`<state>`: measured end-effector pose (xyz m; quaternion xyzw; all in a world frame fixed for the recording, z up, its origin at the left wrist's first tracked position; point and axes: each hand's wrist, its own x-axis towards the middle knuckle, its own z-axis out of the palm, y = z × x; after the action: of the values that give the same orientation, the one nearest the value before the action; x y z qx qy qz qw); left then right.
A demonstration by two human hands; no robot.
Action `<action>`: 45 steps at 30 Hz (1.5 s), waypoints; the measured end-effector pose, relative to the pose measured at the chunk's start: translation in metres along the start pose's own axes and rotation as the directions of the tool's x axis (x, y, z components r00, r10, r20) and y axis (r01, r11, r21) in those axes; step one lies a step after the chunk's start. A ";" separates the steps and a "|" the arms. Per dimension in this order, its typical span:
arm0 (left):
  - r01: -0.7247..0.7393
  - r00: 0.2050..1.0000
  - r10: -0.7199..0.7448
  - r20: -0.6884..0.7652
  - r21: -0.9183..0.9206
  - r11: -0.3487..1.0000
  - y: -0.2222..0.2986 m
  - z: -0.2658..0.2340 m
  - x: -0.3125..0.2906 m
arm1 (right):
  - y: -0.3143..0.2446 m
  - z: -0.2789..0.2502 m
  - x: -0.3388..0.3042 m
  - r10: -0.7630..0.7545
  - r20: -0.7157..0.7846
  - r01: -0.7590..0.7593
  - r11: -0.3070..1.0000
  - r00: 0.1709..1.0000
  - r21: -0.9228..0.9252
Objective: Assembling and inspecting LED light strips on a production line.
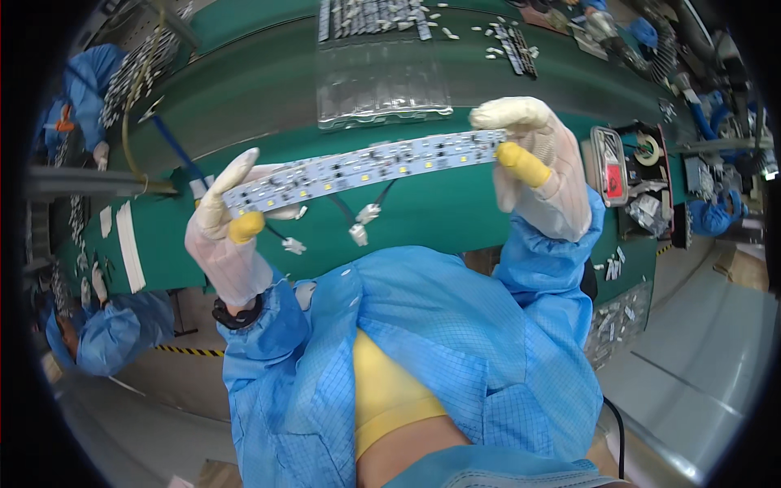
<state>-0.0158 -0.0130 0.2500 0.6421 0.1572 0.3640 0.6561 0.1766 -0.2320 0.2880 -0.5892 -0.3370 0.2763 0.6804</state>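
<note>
Both my hands wear white gloves with yellow thumb covers. Between them I hold up a long, pale LED circuit board strip, its right end raised higher than its left. My left hand grips the left end, thumb in front and fingers behind. At the other end, my right hand pinches the strip between thumb and curled fingers. Below the strip, dark wires end in white plug connectors. Another white connector hangs near my left thumb. The strip hides part of the fingers.
A clear plastic tray lies beyond the strip on the green table, with stacked strips behind it. To the right stand a clear box and a tape roll. Co-workers in blue sit at the left. A blue-handled tool hangs nearby.
</note>
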 end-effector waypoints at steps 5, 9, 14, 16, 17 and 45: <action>-0.038 0.997 0.038 0.062 0.005 0.999 0.011 0.004 -0.004 | 0.014 -0.009 0.004 0.042 -0.029 -0.039 0.996 0.999 0.081; -0.289 0.954 0.248 0.167 0.305 0.907 0.012 -0.002 0.000 | 0.024 -0.012 0.012 0.030 -0.010 -0.029 0.996 0.999 0.087; -0.576 0.805 0.482 0.346 0.260 0.775 0.010 -0.004 0.008 | 0.028 -0.008 0.017 0.075 -0.031 -0.072 0.994 0.997 0.077; -0.075 0.997 0.074 0.034 0.052 0.996 0.023 0.009 -0.004 | 0.021 -0.005 0.015 0.112 0.042 -0.117 0.984 0.993 0.136; -0.100 0.991 0.102 0.083 -0.025 0.995 0.015 0.002 0.001 | 0.018 -0.005 0.013 0.133 0.026 -0.135 0.988 0.991 0.074; 0.111 0.993 -0.098 -0.065 0.256 0.960 -0.010 -0.006 0.016 | -0.013 0.015 -0.001 0.186 0.162 -0.192 0.981 0.969 0.019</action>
<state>-0.0063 0.0034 0.2443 0.7037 0.2539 0.3216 0.5805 0.1640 -0.2258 0.3015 -0.5828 -0.3280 0.3919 0.6318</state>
